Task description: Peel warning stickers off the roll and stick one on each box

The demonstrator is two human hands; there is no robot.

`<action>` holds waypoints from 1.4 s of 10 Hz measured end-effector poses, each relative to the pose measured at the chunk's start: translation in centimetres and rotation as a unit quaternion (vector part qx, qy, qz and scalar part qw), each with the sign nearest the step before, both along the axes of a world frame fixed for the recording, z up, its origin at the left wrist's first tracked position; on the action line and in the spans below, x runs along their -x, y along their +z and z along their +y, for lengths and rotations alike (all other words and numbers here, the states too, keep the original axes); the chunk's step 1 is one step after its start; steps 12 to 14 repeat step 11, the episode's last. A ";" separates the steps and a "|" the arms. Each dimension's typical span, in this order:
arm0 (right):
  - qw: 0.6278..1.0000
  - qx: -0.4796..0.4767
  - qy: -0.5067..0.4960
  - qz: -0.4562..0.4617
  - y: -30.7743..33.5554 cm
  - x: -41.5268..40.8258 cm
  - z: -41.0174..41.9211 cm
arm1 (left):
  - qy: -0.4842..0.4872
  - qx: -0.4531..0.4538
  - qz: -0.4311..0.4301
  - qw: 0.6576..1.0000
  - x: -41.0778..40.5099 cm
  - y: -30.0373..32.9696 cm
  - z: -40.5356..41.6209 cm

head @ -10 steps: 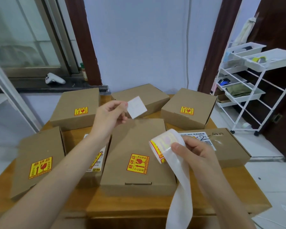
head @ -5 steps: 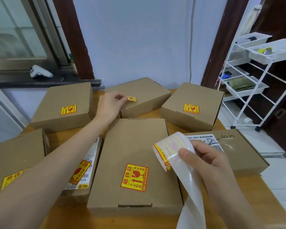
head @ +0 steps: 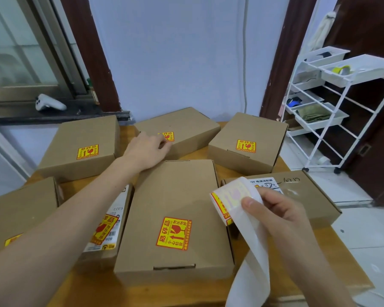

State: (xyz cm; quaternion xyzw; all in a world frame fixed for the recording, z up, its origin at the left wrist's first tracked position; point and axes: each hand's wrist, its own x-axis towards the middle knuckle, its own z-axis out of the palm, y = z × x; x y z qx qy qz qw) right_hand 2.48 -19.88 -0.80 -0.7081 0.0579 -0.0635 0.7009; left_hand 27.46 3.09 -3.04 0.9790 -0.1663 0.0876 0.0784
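Note:
Several brown cardboard boxes lie on a wooden table [head: 346,262]. My left hand [head: 146,151] rests on the far middle box [head: 186,125], its fingertips pressing the left edge of a yellow and red warning sticker [head: 167,136] on the lid. My right hand [head: 275,213] grips the sticker roll [head: 228,196], and white backing paper [head: 253,262] trails down from it. The near middle box [head: 175,207], the far left box [head: 82,142] and the far right box [head: 246,138] each carry a sticker. The right box [head: 308,196] shows a white shipping label.
A white wire shelf rack [head: 341,107] with trays stands on the floor at the right. A white controller [head: 49,104] lies on the dark window sill at the left. Two more boxes sit under my left forearm, one at the far left edge [head: 20,209].
My left hand carried the peeled sticker down onto the far middle box and now presses it flat. The view has moved closer. My right hand keeps holding the roll.

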 end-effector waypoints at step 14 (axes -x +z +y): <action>0.775 0.620 -0.110 -0.061 -3.8 7.0 1.2 | -0.021 0.266 -0.015 0.964 28.4 3.4 3.0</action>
